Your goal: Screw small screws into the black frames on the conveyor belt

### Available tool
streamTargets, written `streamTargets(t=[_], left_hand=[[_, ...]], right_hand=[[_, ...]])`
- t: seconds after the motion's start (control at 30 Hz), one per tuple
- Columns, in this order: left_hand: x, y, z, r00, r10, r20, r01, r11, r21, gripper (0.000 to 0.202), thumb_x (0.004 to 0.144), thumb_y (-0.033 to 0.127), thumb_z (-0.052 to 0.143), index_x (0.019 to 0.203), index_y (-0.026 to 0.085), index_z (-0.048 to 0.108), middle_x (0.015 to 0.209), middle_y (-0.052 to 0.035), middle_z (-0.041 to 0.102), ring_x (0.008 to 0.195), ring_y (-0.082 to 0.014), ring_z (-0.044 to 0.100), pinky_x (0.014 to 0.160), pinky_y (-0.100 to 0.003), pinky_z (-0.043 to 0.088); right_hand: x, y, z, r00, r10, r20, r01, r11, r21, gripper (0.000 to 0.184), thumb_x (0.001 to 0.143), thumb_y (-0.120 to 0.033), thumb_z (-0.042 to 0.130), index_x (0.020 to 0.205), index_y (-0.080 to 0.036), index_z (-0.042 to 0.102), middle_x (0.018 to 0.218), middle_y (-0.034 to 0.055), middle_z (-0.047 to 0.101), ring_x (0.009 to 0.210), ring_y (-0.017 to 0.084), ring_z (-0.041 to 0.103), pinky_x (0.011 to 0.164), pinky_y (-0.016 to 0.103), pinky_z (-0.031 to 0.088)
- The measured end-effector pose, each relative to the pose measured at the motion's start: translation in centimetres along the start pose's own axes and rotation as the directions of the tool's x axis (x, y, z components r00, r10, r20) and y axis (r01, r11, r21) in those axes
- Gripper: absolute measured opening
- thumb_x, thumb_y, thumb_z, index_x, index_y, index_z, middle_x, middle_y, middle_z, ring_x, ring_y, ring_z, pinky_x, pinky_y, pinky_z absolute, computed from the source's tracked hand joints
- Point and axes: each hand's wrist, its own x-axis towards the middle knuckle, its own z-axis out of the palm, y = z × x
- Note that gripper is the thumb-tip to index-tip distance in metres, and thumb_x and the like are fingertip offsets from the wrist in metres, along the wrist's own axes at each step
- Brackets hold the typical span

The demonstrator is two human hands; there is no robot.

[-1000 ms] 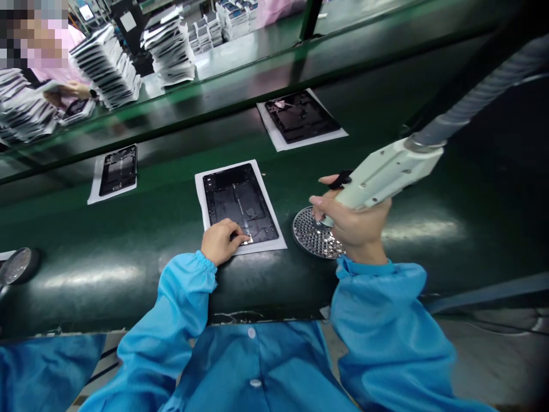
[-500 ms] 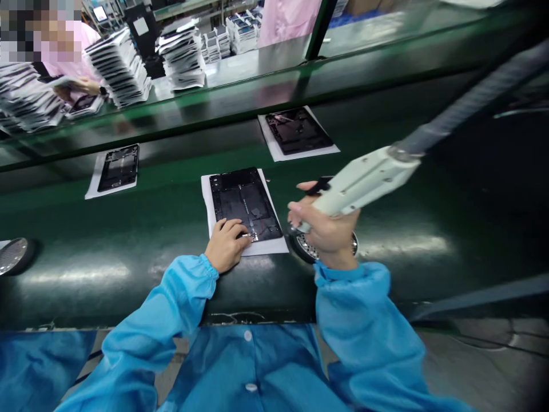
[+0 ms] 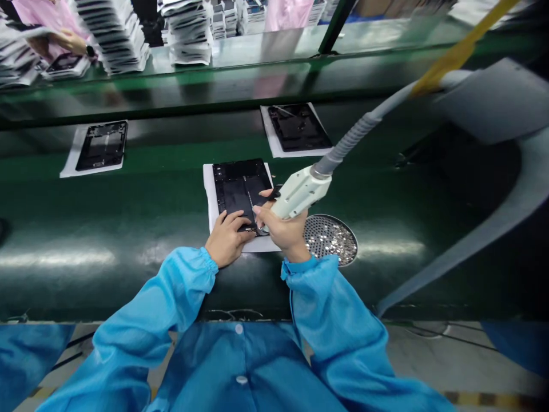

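Note:
A black tablet housing (image 3: pixel 240 194), its inner side facing up, lies on a white sheet (image 3: pixel 209 197). My left hand (image 3: pixel 228 236) rests on the housing's lower left part, fingers spread and thumb near the lower edge. In my right hand (image 3: pixel 281 226) is a pale power screwdriver (image 3: pixel 302 191), held slanted with the fingers closed around its front body. Its tip is at the housing's lower edge beside my left thumb; exact contact is hard to tell. Just right of my right wrist sits a round perforated dish (image 3: pixel 332 237) with many small shiny pieces, apparently screws.
Farther back, two more tablet housings, left (image 3: pixel 103 146) and right (image 3: pixel 300 127), lie on white sheets. A ribbed hose (image 3: pixel 354 134) runs from the screwdriver to the upper right. Behind the ledge stand stacks of wrapped flat items (image 3: pixel 189 34), and a co-worker's hand (image 3: pixel 71 41) shows.
My right hand has carried the screwdriver left, from above the dish to the housing's lower edge. The dish's contents now show. My left hand stays on the housing; the view has shifted slightly.

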Motion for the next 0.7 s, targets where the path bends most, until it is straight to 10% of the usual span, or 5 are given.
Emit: streamTargets(t=[0.47, 0.7], left_hand=[[-0.1, 0.0, 0.1, 1.000, 0.000, -0.016, 0.000, 1.000, -0.007, 0.024, 0.094, 0.027, 0.052, 0.108, 0.029, 0.071, 0.124, -0.0068, 0.060, 0.129, -0.0275, 0.044, 0.110, -0.055, 0.028], [-0.4, -0.5, 0.3, 0.997, 0.013, -0.076, -0.013, 1.000, 0.000, 0.024, 0.092, 0.024, 0.053, 0.106, 0.029, 0.072, 0.123, -0.0070, 0.062, 0.128, -0.0270, 0.048, 0.111, -0.055, 0.029]], right_hand=[[-0.4, -0.2, 0.0, 0.999, -0.011, -0.038, 0.010, 0.999, -0.042, 0.026, 0.069, -0.021, 0.068, 0.094, -0.021, 0.059, 0.049, -0.0084, 0.055, 0.039, 0.012, 0.051, 0.047, 0.030, 0.049], [2.0, -1.5, -5.9, 0.968, -0.142, -0.209, 0.136, 0.990, -0.043, 0.018, 0.068, -0.018, 0.068, 0.080, -0.023, 0.057, 0.044, -0.0092, 0.051, 0.035, 0.012, 0.048, 0.042, 0.029, 0.044]])
